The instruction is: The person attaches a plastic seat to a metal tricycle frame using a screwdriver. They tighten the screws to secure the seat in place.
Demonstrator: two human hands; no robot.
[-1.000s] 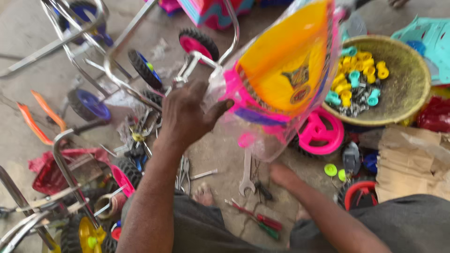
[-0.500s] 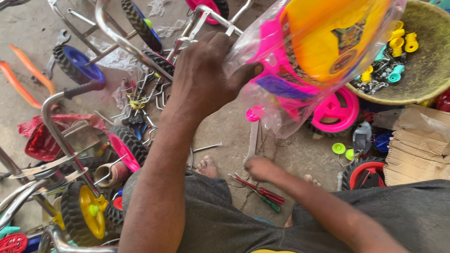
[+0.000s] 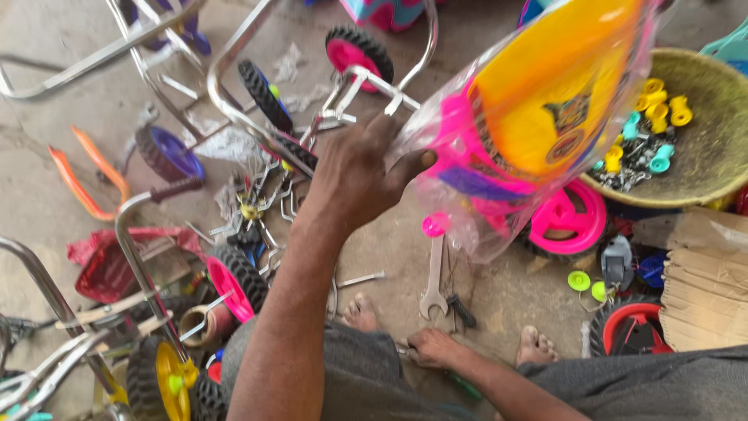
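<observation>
At the far right, a plastic-wrapped yellow and pink toy part (image 3: 538,132) is gripped by the left hand (image 3: 354,171); near, a screwdriver (image 3: 460,382) is clasped in the right hand (image 3: 432,347).

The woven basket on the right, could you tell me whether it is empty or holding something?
Holding something: the woven basket contains yellow and teal plastic caps and small metal hardware.

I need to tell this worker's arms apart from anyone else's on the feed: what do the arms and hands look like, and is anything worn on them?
Both arms are bare, no sleeves in view. The left hand and right hand wear no gloves, and no watch, ring or band shows. Grey cloth covers the legs.
</observation>
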